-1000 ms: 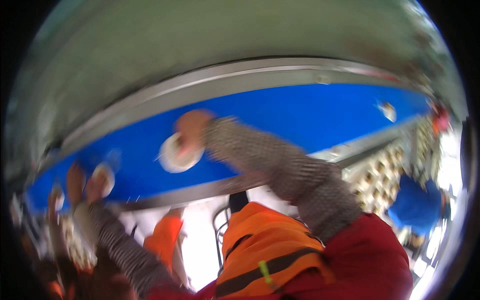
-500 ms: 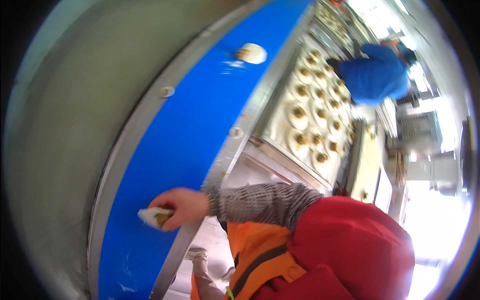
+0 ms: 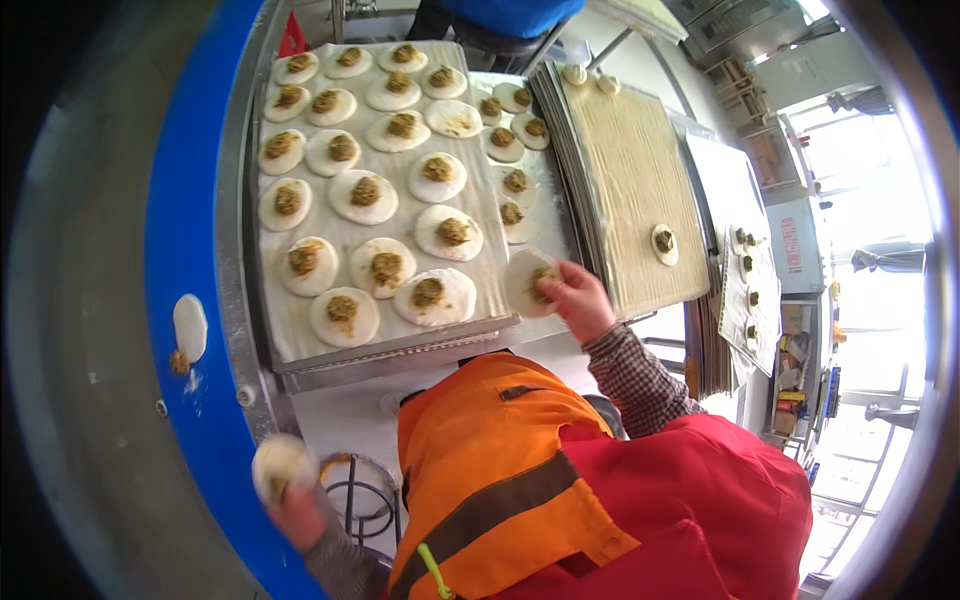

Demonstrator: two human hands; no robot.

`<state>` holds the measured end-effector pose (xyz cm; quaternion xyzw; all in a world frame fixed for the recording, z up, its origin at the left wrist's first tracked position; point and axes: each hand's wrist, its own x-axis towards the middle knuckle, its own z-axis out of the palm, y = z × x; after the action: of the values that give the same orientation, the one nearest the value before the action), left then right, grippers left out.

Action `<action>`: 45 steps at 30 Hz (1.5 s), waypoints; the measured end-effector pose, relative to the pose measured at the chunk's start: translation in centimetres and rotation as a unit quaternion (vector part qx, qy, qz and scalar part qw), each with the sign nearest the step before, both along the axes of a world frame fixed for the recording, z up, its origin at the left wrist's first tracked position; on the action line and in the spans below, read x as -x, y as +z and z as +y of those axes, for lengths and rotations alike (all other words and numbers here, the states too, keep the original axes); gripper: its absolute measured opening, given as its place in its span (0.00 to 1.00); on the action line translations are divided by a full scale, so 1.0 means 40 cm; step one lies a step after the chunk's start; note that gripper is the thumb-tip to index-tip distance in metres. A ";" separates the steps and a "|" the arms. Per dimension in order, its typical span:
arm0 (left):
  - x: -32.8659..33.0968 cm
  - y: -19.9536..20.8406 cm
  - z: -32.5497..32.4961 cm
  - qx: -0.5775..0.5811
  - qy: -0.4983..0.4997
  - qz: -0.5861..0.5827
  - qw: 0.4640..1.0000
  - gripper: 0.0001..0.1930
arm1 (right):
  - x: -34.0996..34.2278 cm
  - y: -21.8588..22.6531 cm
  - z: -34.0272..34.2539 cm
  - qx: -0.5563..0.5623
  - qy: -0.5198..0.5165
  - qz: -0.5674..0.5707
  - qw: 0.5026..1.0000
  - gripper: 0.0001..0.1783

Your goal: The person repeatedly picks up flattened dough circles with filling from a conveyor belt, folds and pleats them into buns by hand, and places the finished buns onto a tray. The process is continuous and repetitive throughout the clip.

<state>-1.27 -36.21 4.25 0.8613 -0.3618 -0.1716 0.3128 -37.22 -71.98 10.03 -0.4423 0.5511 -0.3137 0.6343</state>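
Right hand is moving off the blue belt, pinching a filled dough round just beside the near right corner of the tray; left hand is gripping a second round around the belt's right edge.

Down the left of my feed ran the blue belt, one dough round on it, filling slumped at its edge! Right beside, I had a pale cloth-covered tray, packed with filled rounds! Then a metal tray with several more, and a tan cloth bearing one filled round and two dough balls!
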 end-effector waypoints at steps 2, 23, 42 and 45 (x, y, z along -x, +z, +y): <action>0.127 0.044 -0.311 0.052 0.008 0.415 0.908 0.21 | 0.114 -0.030 -0.065 -0.055 -0.103 -0.054 0.992 0.17; 0.295 0.040 -0.541 0.375 0.051 0.334 0.863 0.18 | 0.394 -0.242 -0.137 0.098 0.258 0.316 0.908 0.29; -0.151 -0.266 0.689 -0.014 0.308 0.038 0.950 0.22 | -0.480 -0.016 0.271 0.363 0.542 0.247 0.716 0.15; -0.152 -0.307 0.794 -0.030 0.285 -0.027 0.958 0.23 | -0.415 -0.035 0.247 0.358 0.493 0.275 0.744 0.13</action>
<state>4.82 -4.43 -8.02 0.9420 -0.1048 -0.0629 0.3127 -20.64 -62.10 8.65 -0.9140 0.2540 0.0035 0.3164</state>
